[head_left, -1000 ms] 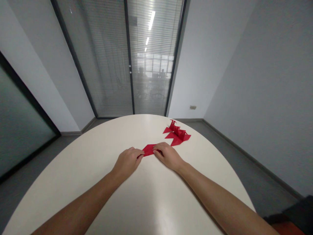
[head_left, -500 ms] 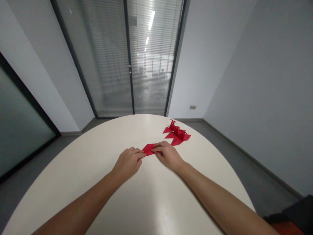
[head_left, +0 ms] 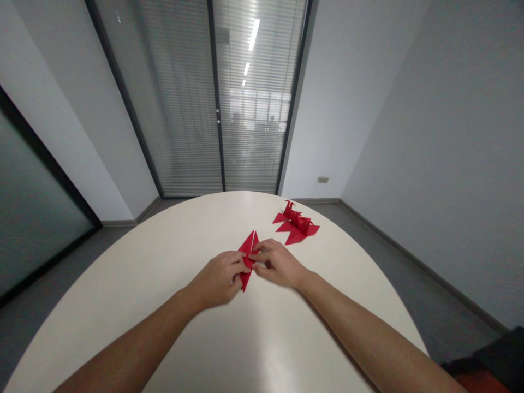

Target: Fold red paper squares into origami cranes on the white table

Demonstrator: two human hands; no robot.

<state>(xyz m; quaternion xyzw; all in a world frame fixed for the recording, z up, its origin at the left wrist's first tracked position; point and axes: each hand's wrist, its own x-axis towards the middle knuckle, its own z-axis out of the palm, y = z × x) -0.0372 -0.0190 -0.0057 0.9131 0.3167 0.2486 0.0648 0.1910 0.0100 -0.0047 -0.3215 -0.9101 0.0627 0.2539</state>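
A piece of folded red paper stands lengthwise away from me on the table, a narrow diamond with two split points at its far end and one point near me. My left hand grips its left edge, thumb low and fingers on top. My right hand has its fingertips pinched at the paper's right side, close to the left fingers. The fingers hide the paper's middle. Beyond my right hand, several red origami cranes sit close together, their wings overlapping.
The round white table curves away on both sides. Glass panels with blinds rise behind it, with a pale wall to the right. A dark and reddish object, partly out of frame, is at lower right.
The folded paper has turned from lying crosswise to pointing away from me, and its two split points now show. Both hands have closed in around its middle.
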